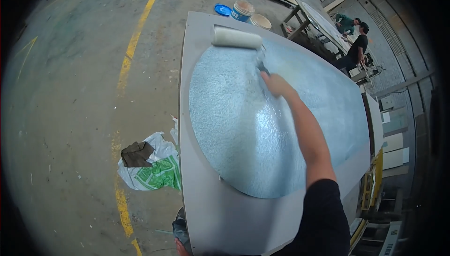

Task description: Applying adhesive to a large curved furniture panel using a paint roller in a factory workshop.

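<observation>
My right hand (pixel 277 85) reaches far out over a large grey board (pixel 206 209) and grips the handle of a paint roller. The roller's white sleeve (pixel 236 37) lies crosswise at the far edge of a big oval patch of wet, glossy, bluish-white coating (pixel 243 129) that covers most of the board. My arm in a black sleeve (pixel 323 214) comes in from the lower right. My left hand is out of the picture.
A white and green plastic bag (pixel 157 169) with a dark rag (pixel 137 154) lies on the concrete floor left of the board, beside a yellow floor line (pixel 126 66). Buckets (pixel 243 10) and a blue lid (pixel 222 9) stand beyond the board. Two people (pixel 356 45) work at a far table.
</observation>
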A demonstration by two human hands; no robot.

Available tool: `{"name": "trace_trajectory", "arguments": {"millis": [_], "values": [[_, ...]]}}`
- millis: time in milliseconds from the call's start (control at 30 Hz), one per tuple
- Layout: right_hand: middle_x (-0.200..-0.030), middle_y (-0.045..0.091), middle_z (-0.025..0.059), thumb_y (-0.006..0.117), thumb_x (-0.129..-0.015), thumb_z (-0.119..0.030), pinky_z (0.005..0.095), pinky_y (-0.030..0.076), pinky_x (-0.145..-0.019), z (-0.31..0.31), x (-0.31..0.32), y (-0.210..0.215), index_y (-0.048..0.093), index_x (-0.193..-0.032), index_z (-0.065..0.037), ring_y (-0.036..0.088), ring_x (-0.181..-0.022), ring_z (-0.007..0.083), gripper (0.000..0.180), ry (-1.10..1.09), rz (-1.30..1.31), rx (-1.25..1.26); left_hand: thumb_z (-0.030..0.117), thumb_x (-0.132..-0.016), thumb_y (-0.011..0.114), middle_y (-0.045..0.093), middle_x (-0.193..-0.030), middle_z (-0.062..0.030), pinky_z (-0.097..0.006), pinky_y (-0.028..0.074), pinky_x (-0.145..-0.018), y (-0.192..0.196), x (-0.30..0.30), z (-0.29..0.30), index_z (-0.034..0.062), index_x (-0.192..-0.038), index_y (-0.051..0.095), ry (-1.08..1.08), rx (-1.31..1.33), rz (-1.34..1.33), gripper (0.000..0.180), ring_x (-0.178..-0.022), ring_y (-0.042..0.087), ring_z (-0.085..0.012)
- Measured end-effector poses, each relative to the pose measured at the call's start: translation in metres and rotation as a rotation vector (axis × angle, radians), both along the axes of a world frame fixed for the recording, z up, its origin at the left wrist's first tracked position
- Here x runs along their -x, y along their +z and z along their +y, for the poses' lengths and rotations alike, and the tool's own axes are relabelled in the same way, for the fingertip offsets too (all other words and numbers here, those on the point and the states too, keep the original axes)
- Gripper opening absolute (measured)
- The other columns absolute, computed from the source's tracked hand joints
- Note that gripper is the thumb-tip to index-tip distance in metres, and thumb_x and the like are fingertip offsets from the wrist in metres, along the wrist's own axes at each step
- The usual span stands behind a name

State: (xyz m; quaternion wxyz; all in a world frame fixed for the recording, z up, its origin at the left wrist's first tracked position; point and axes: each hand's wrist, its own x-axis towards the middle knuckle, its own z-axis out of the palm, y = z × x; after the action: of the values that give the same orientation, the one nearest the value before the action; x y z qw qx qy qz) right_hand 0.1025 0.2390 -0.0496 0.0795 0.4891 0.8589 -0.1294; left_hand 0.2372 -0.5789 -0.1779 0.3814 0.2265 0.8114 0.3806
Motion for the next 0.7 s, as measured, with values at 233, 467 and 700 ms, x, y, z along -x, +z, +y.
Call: {"name": "trace_trajectory", "arguments": {"millis": [233,467,700], "values": [[-0.103,0.068,0.0341,0.042,-0.099,-0.062,0.0488,0.051,-0.091,-0.019,-0.060,0.007,0.068,-0.105,0.009,0.067,-0.101,0.0462,0.076,-0.051,0.000,-0.015,0.035,-0.082,0.071,0.062,-0.124,-0.0204,-0.042,0.047,-0.097,0.007,0.017,0.039,0.0049,-0.130,0.058,-0.004,-0.025,0.246,0.058,-0.116,0.057,-0.0352],[-0.098,0.069,0.0327,0.042,-0.099,-0.060,0.0492,0.054,-0.086,-0.024,-0.011,0.021,0.068,-0.102,0.010,0.069,-0.094,0.0450,0.075,-0.189,0.100,0.262,0.045,-0.079,0.078,0.045,-0.149,-0.0204,-0.042,0.033,-0.114,0.052,0.020,0.067,0.0097,-0.158,0.018,-0.077,0.140,0.052,0.105,-0.135,0.041,-0.0390],[-0.105,0.065,0.0357,0.044,-0.099,-0.057,0.0534,0.050,-0.090,-0.159,-0.165,0.008,0.063,-0.109,0.009,0.064,-0.102,0.0497,0.069,-0.081,0.095,0.175,0.074,-0.082,0.060,0.012,-0.162,-0.0295,-0.050,0.013,-0.121,0.053,0.033,0.082,-0.0073,-0.155,0.007,-0.082,-0.269,0.409,0.122,-0.151,0.014,-0.0393]]}}
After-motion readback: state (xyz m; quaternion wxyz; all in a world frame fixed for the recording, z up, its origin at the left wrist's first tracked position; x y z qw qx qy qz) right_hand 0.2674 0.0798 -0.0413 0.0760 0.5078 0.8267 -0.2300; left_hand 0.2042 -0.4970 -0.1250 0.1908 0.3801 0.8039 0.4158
